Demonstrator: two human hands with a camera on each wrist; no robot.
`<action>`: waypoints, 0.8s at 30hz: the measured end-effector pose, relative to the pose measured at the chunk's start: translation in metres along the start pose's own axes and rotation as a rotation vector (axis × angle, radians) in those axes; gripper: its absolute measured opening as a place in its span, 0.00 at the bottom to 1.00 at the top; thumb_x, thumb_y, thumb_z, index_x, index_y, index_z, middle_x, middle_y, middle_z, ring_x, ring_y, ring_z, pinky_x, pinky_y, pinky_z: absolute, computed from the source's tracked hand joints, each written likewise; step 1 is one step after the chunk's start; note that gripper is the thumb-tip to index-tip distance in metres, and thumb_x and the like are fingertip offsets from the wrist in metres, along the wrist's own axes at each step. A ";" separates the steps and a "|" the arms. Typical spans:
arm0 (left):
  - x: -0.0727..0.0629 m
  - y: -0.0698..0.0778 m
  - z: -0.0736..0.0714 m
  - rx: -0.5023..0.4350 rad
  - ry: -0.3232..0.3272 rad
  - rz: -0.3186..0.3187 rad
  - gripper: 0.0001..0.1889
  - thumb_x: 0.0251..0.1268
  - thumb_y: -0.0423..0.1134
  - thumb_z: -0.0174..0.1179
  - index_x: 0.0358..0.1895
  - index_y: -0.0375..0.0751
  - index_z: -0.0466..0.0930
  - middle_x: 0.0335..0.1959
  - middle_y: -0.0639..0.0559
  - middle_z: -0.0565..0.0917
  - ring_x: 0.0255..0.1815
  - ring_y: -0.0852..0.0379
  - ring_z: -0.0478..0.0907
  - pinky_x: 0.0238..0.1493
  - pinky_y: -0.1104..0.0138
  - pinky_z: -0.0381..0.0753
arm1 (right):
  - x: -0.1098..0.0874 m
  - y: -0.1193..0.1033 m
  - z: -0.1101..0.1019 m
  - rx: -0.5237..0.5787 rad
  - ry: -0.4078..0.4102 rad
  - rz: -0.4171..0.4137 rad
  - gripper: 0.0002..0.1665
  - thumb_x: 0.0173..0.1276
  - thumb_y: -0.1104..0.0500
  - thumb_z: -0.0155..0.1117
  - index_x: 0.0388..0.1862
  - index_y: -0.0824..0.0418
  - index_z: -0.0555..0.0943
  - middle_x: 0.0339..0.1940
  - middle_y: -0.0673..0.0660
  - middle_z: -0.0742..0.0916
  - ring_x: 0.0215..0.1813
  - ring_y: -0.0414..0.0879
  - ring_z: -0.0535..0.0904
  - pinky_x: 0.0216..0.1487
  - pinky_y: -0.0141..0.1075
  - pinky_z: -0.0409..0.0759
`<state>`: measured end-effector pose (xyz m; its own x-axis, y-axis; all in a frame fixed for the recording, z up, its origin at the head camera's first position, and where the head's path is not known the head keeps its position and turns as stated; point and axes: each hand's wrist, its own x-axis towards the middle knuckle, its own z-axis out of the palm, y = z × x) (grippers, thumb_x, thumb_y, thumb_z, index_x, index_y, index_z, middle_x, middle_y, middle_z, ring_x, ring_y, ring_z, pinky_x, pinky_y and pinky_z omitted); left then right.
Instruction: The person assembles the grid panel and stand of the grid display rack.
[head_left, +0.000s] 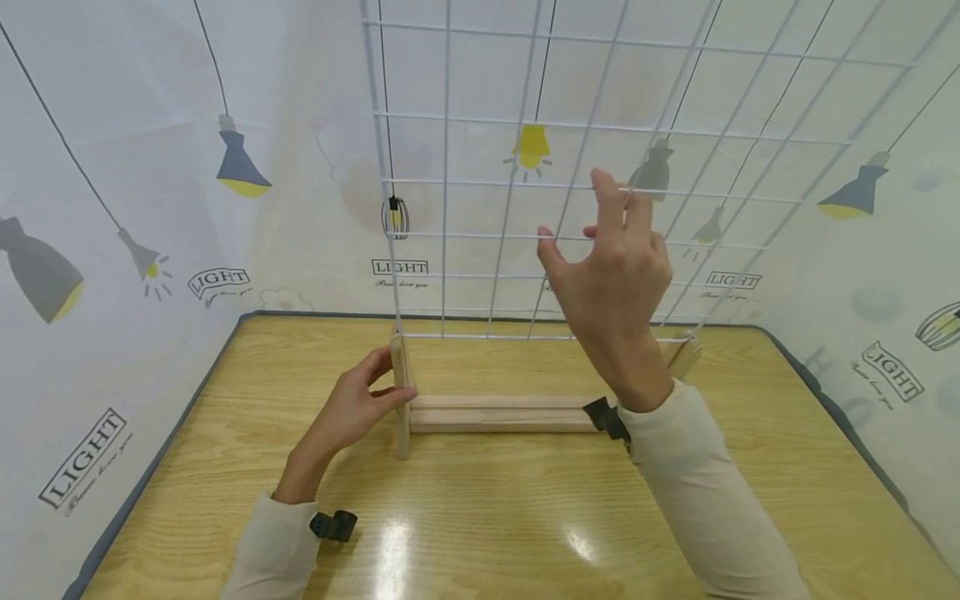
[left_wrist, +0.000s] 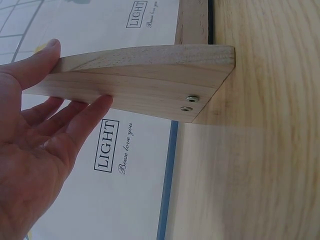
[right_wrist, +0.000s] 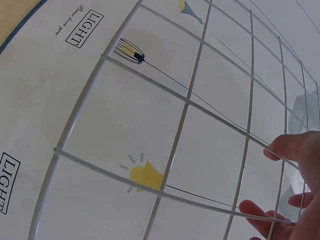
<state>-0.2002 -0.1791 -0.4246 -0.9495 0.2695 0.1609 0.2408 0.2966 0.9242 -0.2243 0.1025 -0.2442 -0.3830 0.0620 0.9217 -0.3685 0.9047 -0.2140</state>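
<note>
A white wire grid (head_left: 465, 337) leans upright over a wooden stand, its lower corners meeting two side boards. My left hand (head_left: 352, 408) grips the left wooden board (head_left: 401, 425), thumb on one face and fingers on the other. Two metal bolts (left_wrist: 189, 102) show near that board's lower end in the left wrist view. Up at the grid, my right hand (head_left: 618, 279) has its thumb and fingers spread across the wires. In the right wrist view the thumb (right_wrist: 282, 147) lies at one wire, with fingertips (right_wrist: 248, 207) at another.
Two pale wooden bars (head_left: 502, 421) join the side boards low down. The right board (head_left: 682, 354) is partly behind my right forearm. Lamp-printed white cloth (head_left: 315, 250) surrounds the wood-grain table (head_left: 480, 517) at the back and sides.
</note>
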 end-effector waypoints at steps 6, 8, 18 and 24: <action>0.000 0.002 0.000 -0.014 0.001 -0.003 0.35 0.68 0.36 0.65 0.75 0.40 0.59 0.71 0.39 0.68 0.74 0.42 0.64 0.62 0.54 0.78 | -0.002 0.002 0.003 -0.008 -0.008 -0.008 0.34 0.60 0.47 0.72 0.63 0.59 0.75 0.44 0.65 0.83 0.31 0.53 0.84 0.24 0.52 0.75; 0.000 0.003 0.001 -0.016 0.002 -0.002 0.35 0.68 0.36 0.65 0.75 0.40 0.60 0.71 0.39 0.68 0.74 0.42 0.64 0.62 0.54 0.78 | -0.003 0.002 0.004 -0.012 -0.012 -0.007 0.34 0.60 0.47 0.72 0.63 0.60 0.75 0.44 0.65 0.83 0.31 0.53 0.83 0.24 0.51 0.75; 0.000 0.001 0.001 -0.020 0.000 -0.001 0.34 0.67 0.37 0.65 0.74 0.40 0.61 0.70 0.40 0.70 0.73 0.43 0.65 0.61 0.55 0.79 | -0.010 0.005 0.008 -0.029 -0.032 -0.020 0.36 0.60 0.46 0.73 0.62 0.61 0.76 0.43 0.65 0.83 0.29 0.53 0.82 0.23 0.49 0.75; 0.000 0.001 0.000 -0.017 -0.001 0.003 0.34 0.67 0.38 0.65 0.74 0.39 0.61 0.70 0.40 0.70 0.73 0.42 0.65 0.62 0.53 0.78 | -0.012 0.006 0.010 -0.030 -0.026 -0.016 0.35 0.59 0.47 0.73 0.62 0.61 0.77 0.42 0.65 0.83 0.28 0.55 0.81 0.22 0.49 0.73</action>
<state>-0.1997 -0.1786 -0.4234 -0.9488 0.2707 0.1630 0.2396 0.2801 0.9296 -0.2306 0.1024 -0.2599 -0.3993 0.0368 0.9161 -0.3494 0.9177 -0.1892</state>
